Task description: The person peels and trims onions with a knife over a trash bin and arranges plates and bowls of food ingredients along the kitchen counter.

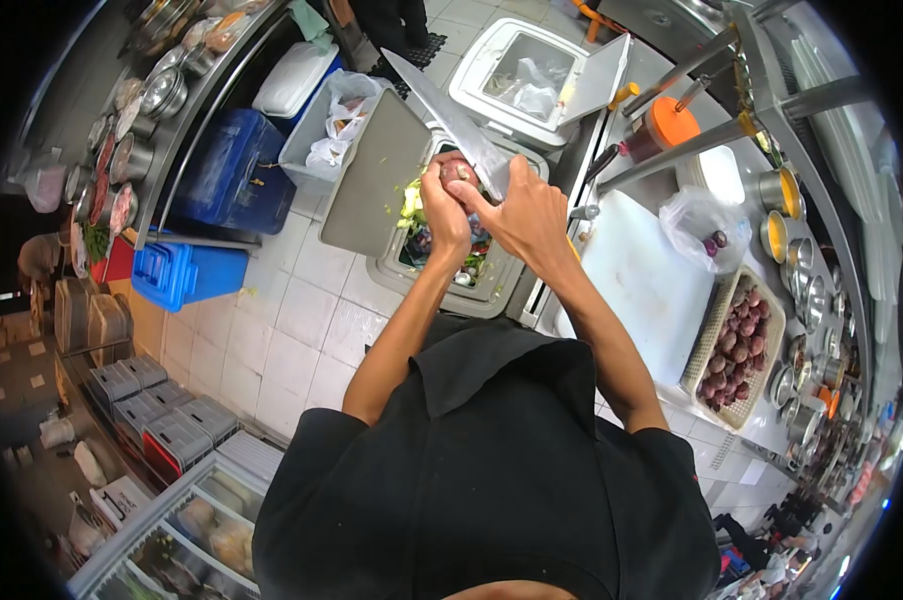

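Note:
Over an open waste bin (386, 270) with food scraps in it, my left hand (445, 215) is wrapped round a reddish-purple onion (458, 174). My right hand (523, 212) grips a large knife (451, 120) with a wide grey blade, which points up and to the left. The blade lies close beside the onion, and the right thumb reaches across to the onion. The knife's handle is mostly hidden by my right fingers.
To the right are a white cutting board (636, 290), a basket (699, 350) of red onions and a plastic bag (691, 215). A white bin (471, 85) stands ahead, blue containers (233, 170) at the left. A person's dark-clothed legs (391, 25) show at the top.

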A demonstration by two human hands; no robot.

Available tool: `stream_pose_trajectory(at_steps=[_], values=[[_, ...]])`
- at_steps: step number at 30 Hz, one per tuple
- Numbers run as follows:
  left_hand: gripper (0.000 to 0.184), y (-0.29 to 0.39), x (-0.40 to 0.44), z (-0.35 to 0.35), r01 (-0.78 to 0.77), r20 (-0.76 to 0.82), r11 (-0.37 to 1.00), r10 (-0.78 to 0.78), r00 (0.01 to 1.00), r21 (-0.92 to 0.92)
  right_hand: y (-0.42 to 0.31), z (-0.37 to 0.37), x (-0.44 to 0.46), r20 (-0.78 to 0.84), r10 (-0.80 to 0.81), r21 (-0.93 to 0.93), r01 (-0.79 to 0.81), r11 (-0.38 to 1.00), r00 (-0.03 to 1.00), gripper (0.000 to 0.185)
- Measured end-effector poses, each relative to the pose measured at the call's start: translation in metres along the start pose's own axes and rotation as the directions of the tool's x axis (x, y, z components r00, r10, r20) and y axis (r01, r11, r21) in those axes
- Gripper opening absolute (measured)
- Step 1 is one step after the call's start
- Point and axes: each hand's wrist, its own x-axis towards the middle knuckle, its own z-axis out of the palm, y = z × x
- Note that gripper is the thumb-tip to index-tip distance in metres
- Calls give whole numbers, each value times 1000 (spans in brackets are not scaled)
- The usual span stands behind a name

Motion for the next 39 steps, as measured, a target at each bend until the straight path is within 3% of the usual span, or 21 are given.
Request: stream_pose_trajectory(at_steps=[7, 13, 16, 23, 25, 29, 31, 32, 34, 36, 38, 39], values=[[34, 5, -5, 10, 57, -24, 996, -59, 998, -65, 6, -7, 0, -6, -31, -7, 31, 1000, 1000, 71], [36, 24, -8, 21, 182, 56, 982, -179, 982, -45, 22, -4, 6, -19, -103, -40, 103, 994, 994, 73], [35, 27, -7, 29, 248, 34, 960, -245, 969, -131, 22, -6, 9, -8, -120, -38, 120, 992, 993, 72], [37, 35, 6, 22, 309, 166, 951, -306, 938, 2, 26, -17, 19, 83, -170, -13, 172, 985, 982, 69], [42, 35, 13, 14, 377, 396, 924, -371, 840, 65, 34, -15, 23, 67, -221, 3, 221, 975, 973, 68], [46, 40, 23, 15, 458, 425, 881, -461, 779, 115, 43, -18, 29, 112, -266, 119, 253, 960, 957, 66], [39, 43, 27, 11, 562, 633, 826, -457, 624, 42, 46, -17, 30, 116, -290, 164, 270, 949, 950, 66], [39, 42, 26, 11, 560, 631, 828, -453, 629, 37, 46, -17, 32, 119, -313, 208, 285, 936, 942, 65], [38, 43, 17, 17, 487, 513, 872, -395, 762, -54, 43, -18, 31, 126, -306, 257, 267, 929, 944, 63], [37, 43, 16, 23, 415, 453, 907, -343, 823, -68, 37, -22, 33, 132, -299, 301, 250, 920, 945, 62], [36, 38, 12, 28, 351, 388, 934, -298, 872, -71, 30, -26, 29, 194, -243, 388, 153, 909, 950, 57], [34, 35, 13, 33, 177, 325, 981, -144, 935, -74, 30, -25, 29, 236, -210, 389, 106, 915, 949, 53]])
